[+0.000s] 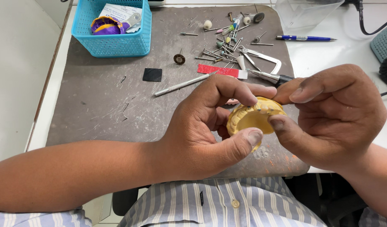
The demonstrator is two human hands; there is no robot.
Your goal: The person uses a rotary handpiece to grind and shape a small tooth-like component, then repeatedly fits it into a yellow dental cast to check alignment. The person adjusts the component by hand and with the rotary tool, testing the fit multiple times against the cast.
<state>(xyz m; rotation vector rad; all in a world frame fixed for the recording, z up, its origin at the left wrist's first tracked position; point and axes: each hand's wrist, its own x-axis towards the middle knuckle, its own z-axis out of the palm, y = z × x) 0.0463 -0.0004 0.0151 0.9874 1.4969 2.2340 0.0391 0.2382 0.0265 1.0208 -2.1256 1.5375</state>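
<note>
Both the left hand (210, 126) and right hand (332, 113) grasp a yellow, horseshoe-shaped dental cast (252, 120) with ridged teeth.

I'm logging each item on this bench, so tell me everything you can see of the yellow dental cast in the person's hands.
The dental cast is a pale yellow, plaster-like arch with a smooth hollow middle and a ridged row of moulded teeth along its upper rim, some marked dark. It is held above the grey mat, tilted toward the camera. The left hand cups it, thumb on the lower edge, fingers over the top; the right hand pinches its right side. Its underside is hidden.
</note>
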